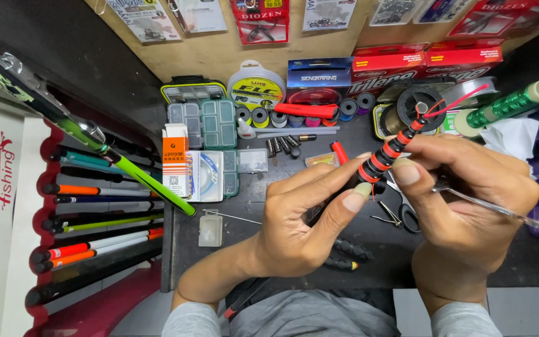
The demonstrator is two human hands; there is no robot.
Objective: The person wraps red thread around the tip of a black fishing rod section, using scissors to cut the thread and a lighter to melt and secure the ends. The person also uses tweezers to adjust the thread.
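While spread dark and cluttered beneath both hands, carries everything: table [382,243]. Along its left edge, a rack of rods [95,218], about eight laid side by side, black with orange, green and white bands; across them, one bright green rod [138,175] slanting down to the table. Against the back wall, three boxes of line: one blue box [318,73] and two red boxes [428,59] touching each other. Just left of these, one round yellow spool [256,87]. Below it, two clear tackle boxes [202,123] with small compartments, and one white and orange carton [174,160] standing upright beside them. Far right, one green thread spool [508,105] lying tilted. Between boxes and hands, a row of about seven small thread bobbins [297,117], exact count hard to tell.

Centre frame, left hand [301,224] closed in a pinching grip on the lower end of one black rod section [387,155], wrapped with several red thread bands. Right hand [463,200] closed around the same section higher up, thumb pressed against the wraps, with one thin metal tool [506,212] also gripped and pointing right. Held just above the table, between both hands, tilted up to the right: rod section. Trailing from its tip, one red thread [463,100].
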